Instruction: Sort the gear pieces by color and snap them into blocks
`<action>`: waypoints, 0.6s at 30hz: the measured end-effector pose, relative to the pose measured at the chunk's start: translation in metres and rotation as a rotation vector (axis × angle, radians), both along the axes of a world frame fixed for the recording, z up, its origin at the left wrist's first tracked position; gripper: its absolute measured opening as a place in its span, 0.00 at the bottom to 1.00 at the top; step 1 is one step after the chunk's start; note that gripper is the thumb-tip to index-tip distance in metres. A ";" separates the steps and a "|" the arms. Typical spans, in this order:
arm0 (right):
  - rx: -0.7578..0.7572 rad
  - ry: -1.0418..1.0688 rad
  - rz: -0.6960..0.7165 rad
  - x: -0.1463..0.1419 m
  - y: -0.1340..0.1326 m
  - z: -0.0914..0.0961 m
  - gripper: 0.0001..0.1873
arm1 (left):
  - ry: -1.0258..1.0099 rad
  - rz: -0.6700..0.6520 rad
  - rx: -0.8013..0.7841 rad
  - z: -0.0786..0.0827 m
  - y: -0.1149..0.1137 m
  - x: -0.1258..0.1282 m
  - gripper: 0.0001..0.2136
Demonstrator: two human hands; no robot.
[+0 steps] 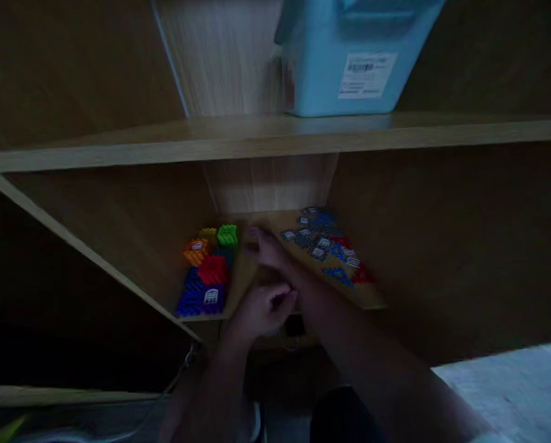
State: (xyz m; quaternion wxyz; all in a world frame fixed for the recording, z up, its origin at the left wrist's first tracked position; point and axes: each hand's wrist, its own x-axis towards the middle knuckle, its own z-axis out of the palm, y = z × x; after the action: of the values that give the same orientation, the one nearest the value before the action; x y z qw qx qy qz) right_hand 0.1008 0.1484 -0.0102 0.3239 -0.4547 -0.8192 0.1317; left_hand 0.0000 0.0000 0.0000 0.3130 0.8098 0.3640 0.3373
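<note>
Two hands reach into one dim wooden shelf (132,227). One cluster of joined blocks (207,271), about six colours, sits left. One pile of flat pieces (325,246), too blurred to count, lies right. The right hand (268,247) stretches between them, fingers loosely spread. The left hand (262,309) sits nearer, fingers curled; any grip is unclear.

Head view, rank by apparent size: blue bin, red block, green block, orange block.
1. blue bin, by far
2. red block
3. green block and orange block: alike, too blurred to rank
</note>
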 end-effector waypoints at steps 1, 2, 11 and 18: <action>0.016 -0.028 -0.011 0.005 -0.006 0.002 0.32 | -0.007 0.000 0.010 0.002 -0.001 0.001 0.18; 0.028 -0.059 -0.031 0.010 -0.011 0.004 0.29 | -0.013 0.002 0.019 0.004 -0.001 0.001 0.18; 0.010 -0.349 -0.408 0.043 -0.060 0.017 0.26 | -0.064 0.100 0.041 0.008 -0.004 -0.001 0.22; 0.026 -0.374 -0.053 0.061 -0.079 0.015 0.26 | 0.087 0.253 0.225 0.011 0.001 -0.004 0.17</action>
State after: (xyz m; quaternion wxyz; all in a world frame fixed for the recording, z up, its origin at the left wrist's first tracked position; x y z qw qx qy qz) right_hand 0.1620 0.0698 0.0052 0.1751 -0.4885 -0.8545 0.0259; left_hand -0.0036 0.0010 0.0109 0.1592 0.8012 0.4363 0.3774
